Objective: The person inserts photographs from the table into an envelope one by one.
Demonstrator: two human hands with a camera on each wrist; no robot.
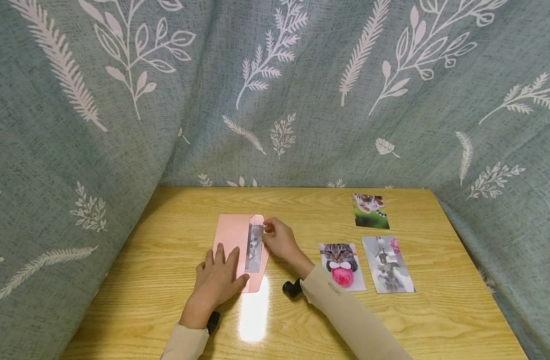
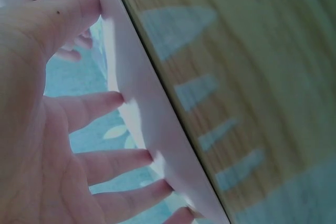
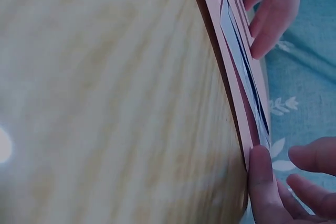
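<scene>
Evidently, your left hand (image 1: pixel 218 275) lies on the pink envelope (image 1: pixel 231 232) and your right hand (image 1: pixel 281 240) touches the card (image 1: pixel 254 248) at its mouth

You have the envelope flat on the wood-grain table (image 1: pixel 324 320), its flap (image 1: pixel 258 283) folded out to the right. The greyish card sits partly inside: a long strip of its printed face shows at the opening, and your right wrist view catches its edge between the pink layers. Your left fingers are spread and fairly straight, tips resting on the envelope, with the thumb close to the flap's fold. Your right fingers are bent near the card's far outer corner; the thumb touches that end, but whether you are pinching it you cannot tell from these views.

On your right sleeve (image 1: pixel 349 305), near the cuff, is a small dark marking (image 1: pixel 334 288) like lettering, too small to read. Off to the right lie three loose pictures: a tiger picture (image 1: pixel 371 212) farthest back, a cat picture (image 1: pixel 342 267) with a pink ball, and, just beside that, a grey picture (image 1: pixel 386 262) with a pink flower at its top corner. A leaf-patterned curtain (image 1: pixel 311 75) hangs behind.
</scene>
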